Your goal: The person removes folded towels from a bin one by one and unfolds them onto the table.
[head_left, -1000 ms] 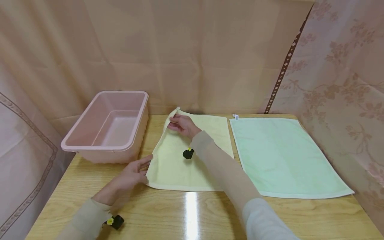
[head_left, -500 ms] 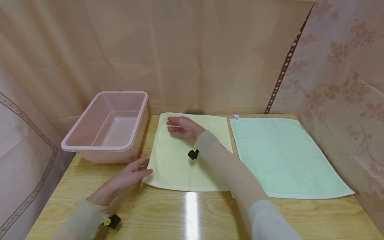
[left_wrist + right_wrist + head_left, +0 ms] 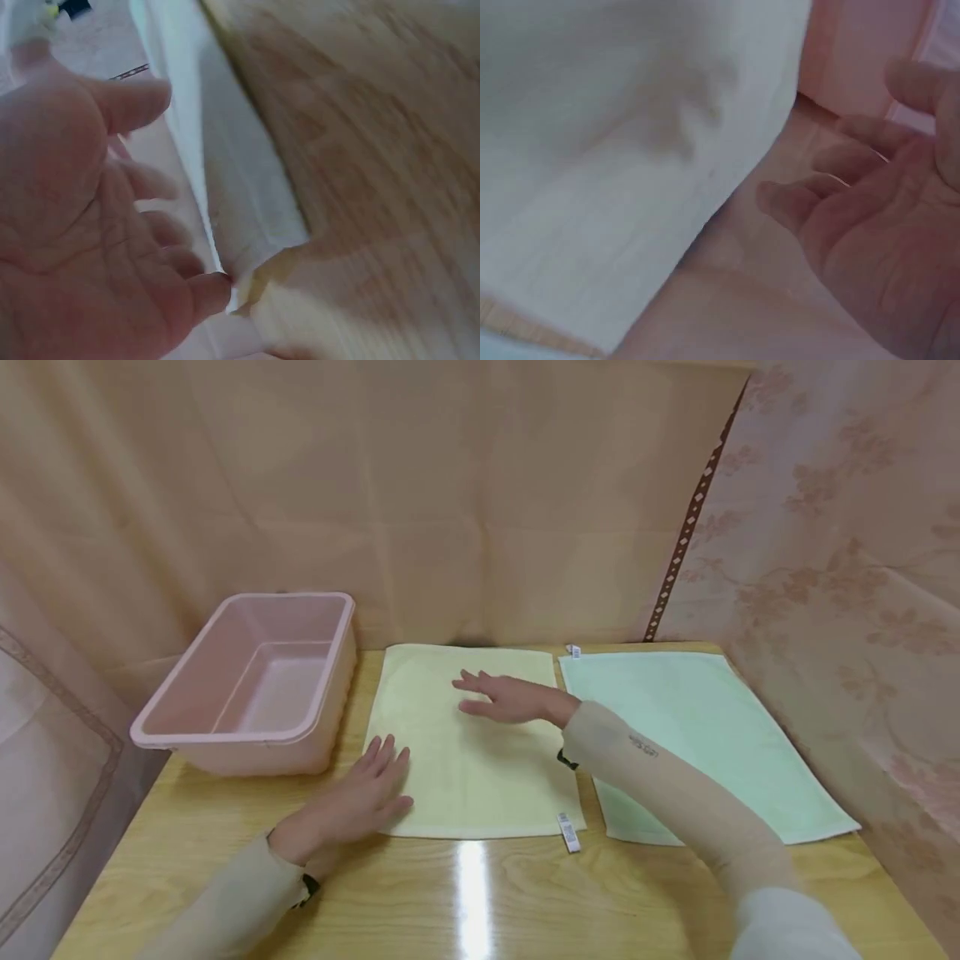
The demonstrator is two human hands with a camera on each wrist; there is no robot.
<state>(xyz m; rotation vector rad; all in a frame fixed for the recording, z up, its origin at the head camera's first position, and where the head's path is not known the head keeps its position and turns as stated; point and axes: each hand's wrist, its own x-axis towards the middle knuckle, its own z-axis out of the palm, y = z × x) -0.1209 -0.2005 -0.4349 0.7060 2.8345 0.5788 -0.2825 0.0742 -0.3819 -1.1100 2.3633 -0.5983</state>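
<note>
A pale yellow towel (image 3: 442, 702) lies spread flat on the table in the head view, a white label (image 3: 568, 833) jutting from its front right corner. My left hand (image 3: 348, 802), fingers spread, is over its left edge near the front corner. Above the towel's middle is my right hand (image 3: 513, 697), fingers extended, a shadow beneath it. Neither hand holds anything. In the left wrist view the left palm (image 3: 82, 202) is beside the towel's edge (image 3: 240, 172). The right wrist view has the right palm (image 3: 885, 232) apart from the towel (image 3: 592, 202).
Left of the yellow towel stands a pink plastic basin (image 3: 315, 747). A mint green towel (image 3: 675, 693) lies flat on the right, close beside the yellow one. The wooden table (image 3: 375, 893) meets a beige curtain (image 3: 420, 527) at the back.
Both hands held the yellow towel's left edge raised; they have let it go and it lies flat. The right hand has moved right, uncovering the front label. The head view has shifted slightly.
</note>
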